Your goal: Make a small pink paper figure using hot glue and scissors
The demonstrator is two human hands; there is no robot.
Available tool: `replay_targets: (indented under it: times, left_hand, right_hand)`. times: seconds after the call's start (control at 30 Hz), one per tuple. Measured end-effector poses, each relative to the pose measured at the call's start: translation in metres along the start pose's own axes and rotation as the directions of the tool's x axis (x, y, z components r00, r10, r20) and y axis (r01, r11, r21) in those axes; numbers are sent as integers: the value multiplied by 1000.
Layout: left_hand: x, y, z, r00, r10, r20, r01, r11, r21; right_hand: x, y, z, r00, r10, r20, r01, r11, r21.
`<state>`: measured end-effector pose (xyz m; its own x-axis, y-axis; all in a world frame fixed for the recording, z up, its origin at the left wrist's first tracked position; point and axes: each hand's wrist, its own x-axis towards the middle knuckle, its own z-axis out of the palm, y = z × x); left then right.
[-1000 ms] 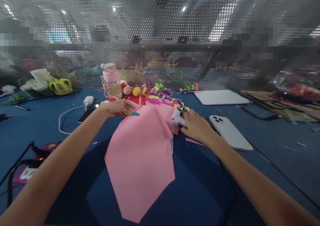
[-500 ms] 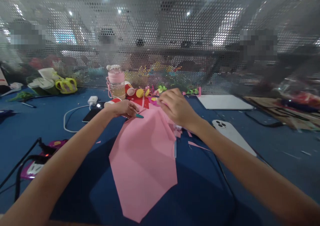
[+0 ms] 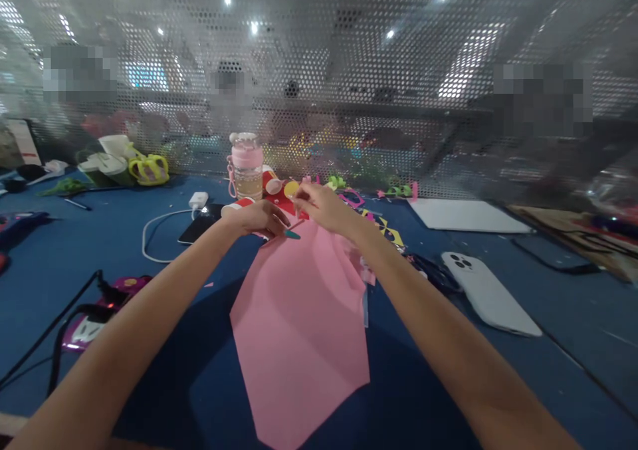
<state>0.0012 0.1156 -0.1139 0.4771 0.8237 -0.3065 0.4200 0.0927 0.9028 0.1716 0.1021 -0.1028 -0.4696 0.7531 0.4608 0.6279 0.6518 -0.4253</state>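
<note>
Where the hands were: close together at the far edge of the pink sheet (image 3: 299, 310), the left hand (image 3: 259, 219) closed on that edge, the right hand (image 3: 321, 205) just beside it, curled inward (whether it pinched anything, I could not tell).
Pink sheet: spread over the blue table (image 3: 199, 383), its near end tapering to a blunt point.
Beyond: a pink-lidded bottle (image 3: 246, 167) stood upright near the left hand.
Right side: a white phone (image 3: 488, 294) lay camera side up.
Left side: a purple power strip (image 3: 90, 327) held black plugs (image 3: 113, 294).
</note>
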Motion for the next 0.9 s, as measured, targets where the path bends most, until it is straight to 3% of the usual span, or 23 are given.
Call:
replay_targets:
  times: [0.07,0.17,0.43,0.9]
  left_hand:
    - [1,-1,0,1000,13,3,-13,1000,-2]
    - [2,-1,0,1000,19,10,-19,1000,-7]
    - [1,0,3,999,20,-30,-20,1000,4]
    - [4,1,6,995,-29,-92,38,994,102]
  right_hand:
    - [-4,2,-3,999,-14,-50,20,993,119]
    - [-5,2,-5,998,-42,-46,49,985,167]
    - [-5,2,0,998,-26,64,8,962,271]
    - [-6,5,0,993,19,119,-44,976,213]
